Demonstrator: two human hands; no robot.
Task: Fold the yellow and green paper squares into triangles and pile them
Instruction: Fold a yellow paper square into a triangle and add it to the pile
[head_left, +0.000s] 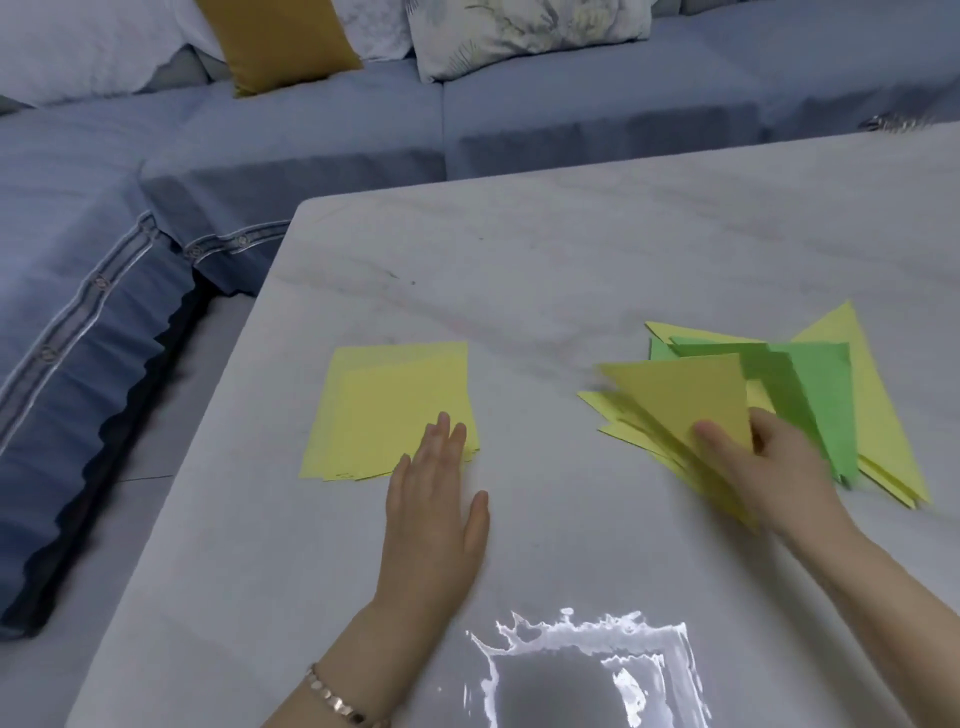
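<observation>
Bright glare (587, 670) sits on the pale marble table (571, 249) at six o'clock, beside a rose-gold beaded bracelet (332, 699) on the left wrist. The left hand (434, 499) lies flat, fingertips on the stack of yellow paper squares (389, 405) at nine. The right hand (779, 467) pinches a folded yellow paper triangle (685, 400) over the fanned yellow-and-green triangle pile (815, 384) at three, hiding part of it. A blue-grey sofa (311, 135) with a mustard cushion (275, 41) stands at twelve.

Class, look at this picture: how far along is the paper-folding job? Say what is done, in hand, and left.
Done: a loose pile of triangles, yellow and green, lies on the table. In hand: the right hand pinches a yellow triangle at that pile. Left: a stack of yellow squares, unfolded, under the fingertips of the left hand.
</observation>
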